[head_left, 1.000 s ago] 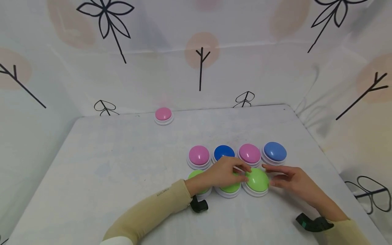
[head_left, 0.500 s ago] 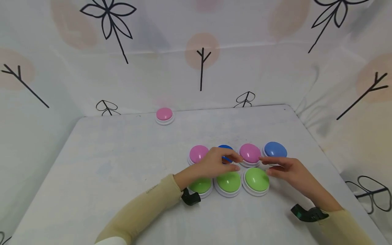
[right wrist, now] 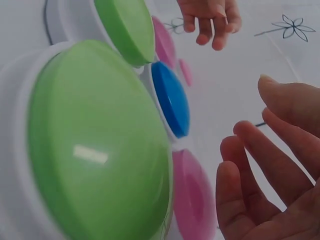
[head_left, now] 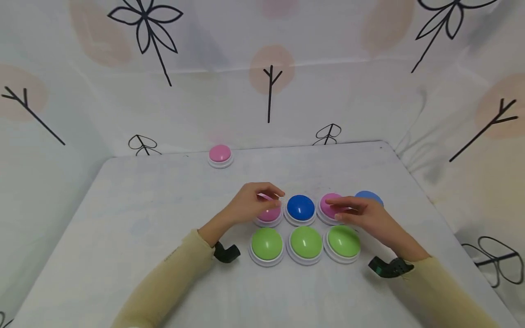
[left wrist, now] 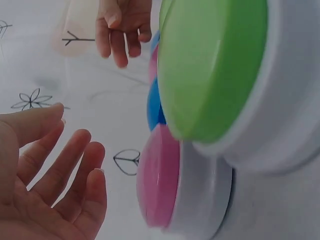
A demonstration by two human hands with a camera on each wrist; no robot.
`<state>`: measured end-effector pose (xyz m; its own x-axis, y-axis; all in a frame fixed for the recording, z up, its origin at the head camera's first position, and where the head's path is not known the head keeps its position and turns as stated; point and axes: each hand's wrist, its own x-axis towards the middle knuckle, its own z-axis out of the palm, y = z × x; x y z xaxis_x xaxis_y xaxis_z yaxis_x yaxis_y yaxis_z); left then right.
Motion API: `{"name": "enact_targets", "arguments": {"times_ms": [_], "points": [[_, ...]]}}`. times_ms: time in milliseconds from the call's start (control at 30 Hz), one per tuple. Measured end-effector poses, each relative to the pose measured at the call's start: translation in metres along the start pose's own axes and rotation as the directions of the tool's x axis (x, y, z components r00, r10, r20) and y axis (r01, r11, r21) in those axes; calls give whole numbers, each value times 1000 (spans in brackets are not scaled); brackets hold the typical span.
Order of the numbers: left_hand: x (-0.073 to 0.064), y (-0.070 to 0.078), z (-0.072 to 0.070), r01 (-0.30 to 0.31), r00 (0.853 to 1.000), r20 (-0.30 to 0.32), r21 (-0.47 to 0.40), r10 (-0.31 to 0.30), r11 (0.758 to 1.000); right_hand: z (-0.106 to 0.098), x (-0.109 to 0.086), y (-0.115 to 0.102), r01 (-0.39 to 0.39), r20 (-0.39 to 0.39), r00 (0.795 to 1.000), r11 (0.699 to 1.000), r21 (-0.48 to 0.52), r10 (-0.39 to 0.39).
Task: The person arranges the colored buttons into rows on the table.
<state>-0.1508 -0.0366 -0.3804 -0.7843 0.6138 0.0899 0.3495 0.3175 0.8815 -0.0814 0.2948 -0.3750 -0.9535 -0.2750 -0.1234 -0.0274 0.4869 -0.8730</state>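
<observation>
Dome push buttons on white round bases stand in two rows. My left hand [head_left: 250, 200], fingers loosely bent, hovers over the left pink button [head_left: 270, 215] and partly covers it; in the left wrist view a gap shows between fingers and dome. Over the other pink button [head_left: 328, 206] hangs my right hand [head_left: 369, 218], fingers relaxed and nothing in them. A dark blue button [head_left: 301, 207] sits between the two pinks. The light blue button [head_left: 369, 196] is partly hidden behind the right hand. Three green buttons form the front row, with a middle one [head_left: 306, 242].
A lone pink button [head_left: 220, 154] stands near the back edge of the white table [head_left: 143, 228]. Cloth walls [head_left: 221, 105] printed with plant drawings rise behind and at both sides. Dark wrist cameras [head_left: 226, 253] are strapped to both forearms.
Both hands have left the right green button. My left hand moved left and back to the left pink button; my right hand moved left and back over the other pink one.
</observation>
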Motion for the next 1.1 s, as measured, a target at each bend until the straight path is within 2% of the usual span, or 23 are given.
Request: {"name": "enact_targets", "arguments": {"times_ms": [133, 300, 500, 600, 733, 833, 1000, 1100], "points": [[-10, -10, -24, 30, 996, -82, 10, -29, 1000, 6, 15, -6, -4, 20, 1000, 1000, 9, 3], [-21, -22, -49, 68, 983, -174, 22, -63, 997, 13, 37, -15, 24, 53, 998, 1000, 5, -24], [-34, -35, -75, 117, 960, -262, 47, -100, 992, 26, 65, -26, 61, 66, 996, 998, 31, -62], [-39, -41, -86, 151, 943, -311, 82, -119, 985, 34, 82, -33, 67, 73, 995, 997, 47, -70], [-41, -55, -101, 199, 919, -370, 131, -138, 971, 45, 108, -41, 71, 70, 995, 996, 49, -74], [-39, -66, -111, 226, 904, -398, 132, -157, 965, 54, 129, -47, 71, 70, 995, 995, 66, -75], [-36, -81, -122, 271, 886, -416, 109, -204, 956, 70, 157, -56, 54, 89, 994, 990, 129, -66], [-32, -87, -126, 310, 878, -410, 94, -247, 946, 78, 172, -61, 42, 95, 994, 978, 204, -62]]}}
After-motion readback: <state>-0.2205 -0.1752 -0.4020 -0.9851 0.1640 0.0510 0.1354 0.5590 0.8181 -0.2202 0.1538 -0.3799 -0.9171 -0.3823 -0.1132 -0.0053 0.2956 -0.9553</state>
